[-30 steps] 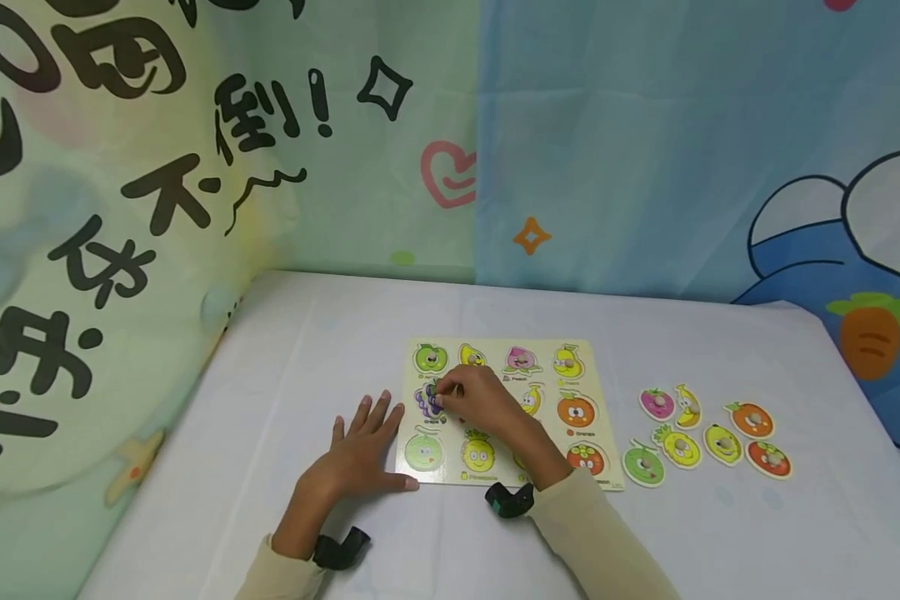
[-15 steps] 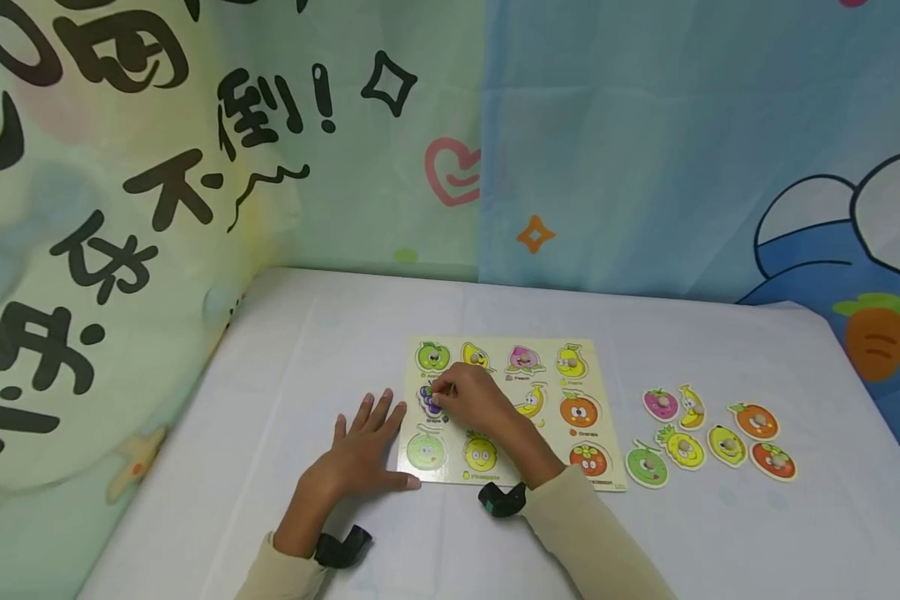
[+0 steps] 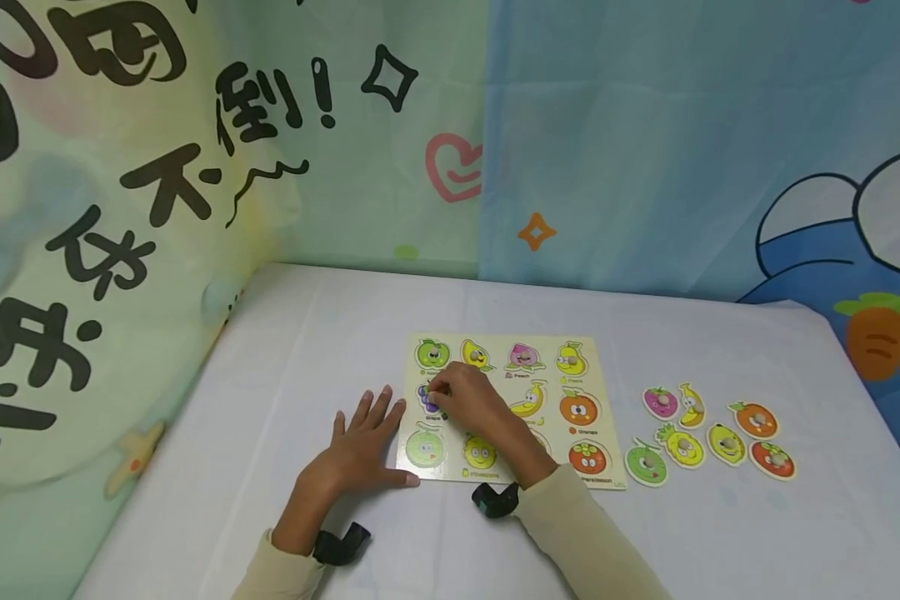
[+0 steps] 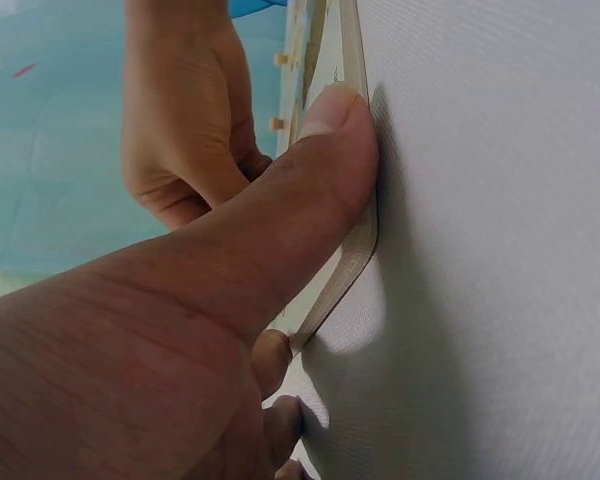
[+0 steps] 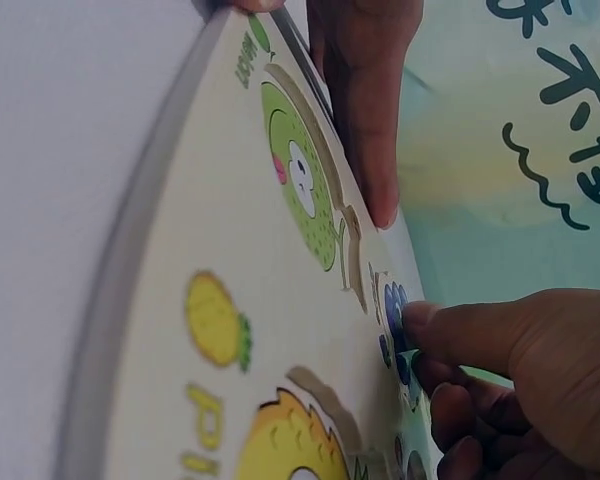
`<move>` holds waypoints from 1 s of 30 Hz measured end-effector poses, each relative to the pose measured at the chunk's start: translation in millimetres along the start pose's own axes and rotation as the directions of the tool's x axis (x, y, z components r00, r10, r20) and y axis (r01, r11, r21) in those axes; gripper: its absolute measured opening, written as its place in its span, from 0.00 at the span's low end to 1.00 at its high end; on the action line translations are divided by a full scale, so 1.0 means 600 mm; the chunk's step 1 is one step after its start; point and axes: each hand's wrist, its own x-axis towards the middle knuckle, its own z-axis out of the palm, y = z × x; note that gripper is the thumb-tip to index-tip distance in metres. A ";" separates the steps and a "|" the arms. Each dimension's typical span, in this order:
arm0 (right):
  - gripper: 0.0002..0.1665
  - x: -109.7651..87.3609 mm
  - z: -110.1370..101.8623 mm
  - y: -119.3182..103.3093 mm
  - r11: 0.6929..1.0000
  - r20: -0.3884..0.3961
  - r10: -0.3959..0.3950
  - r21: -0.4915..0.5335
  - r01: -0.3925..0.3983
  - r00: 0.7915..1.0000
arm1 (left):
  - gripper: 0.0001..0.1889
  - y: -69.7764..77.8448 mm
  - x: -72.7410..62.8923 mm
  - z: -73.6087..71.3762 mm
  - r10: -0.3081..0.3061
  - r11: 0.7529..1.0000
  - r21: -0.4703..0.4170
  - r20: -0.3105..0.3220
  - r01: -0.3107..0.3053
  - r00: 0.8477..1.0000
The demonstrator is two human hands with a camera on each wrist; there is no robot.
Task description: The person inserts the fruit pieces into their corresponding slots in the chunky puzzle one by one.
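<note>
A cream fruit puzzle board (image 3: 607,467) lies flat on the white table. My right hand (image 3: 472,402) reaches across it, with thumb and fingers pinching at the purple grape piece (image 3: 425,398) in the middle row's left slot; the fingers hide part of that piece. The right wrist view also has the thumb over the blue-purple grapes (image 5: 395,310). My left hand (image 3: 360,454) rests with spread fingers along the board's left side. Its thumb (image 4: 340,140) lies against the board's near edge in the left wrist view.
Right of the board lie several loose fruit pieces, among them a green melon (image 3: 647,464), a banana (image 3: 692,407), a pineapple (image 3: 680,448) and an orange (image 3: 753,421). Printed cloths (image 3: 607,167) hang behind and to the left of the table.
My right wrist and forearm have shifted slightly left, while the fingers stay at the grape piece. The left hand keeps its place beside the board.
</note>
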 end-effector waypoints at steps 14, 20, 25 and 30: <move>0.08 -0.008 0.009 0.003 0.999 -0.045 0.003 0.045 -0.001 0.999 | 0.57 0.001 0.003 0.001 -0.011 1.000 0.005 0.022 0.011 1.000; 0.13 -0.014 0.003 0.013 0.997 -0.094 -0.026 0.068 0.033 0.995 | 0.57 0.001 0.004 0.001 -0.009 1.000 0.002 0.016 0.009 1.000; 0.13 -0.034 -0.009 0.025 0.993 -0.135 -0.020 0.115 0.036 0.991 | 0.57 0.003 0.002 0.003 -0.006 1.000 -0.012 0.015 0.006 1.000; 0.13 -0.059 -0.032 0.037 0.983 -0.175 0.021 0.182 0.012 0.984 | 0.58 0.004 0.001 0.003 -0.016 1.000 -0.009 0.000 0.016 1.000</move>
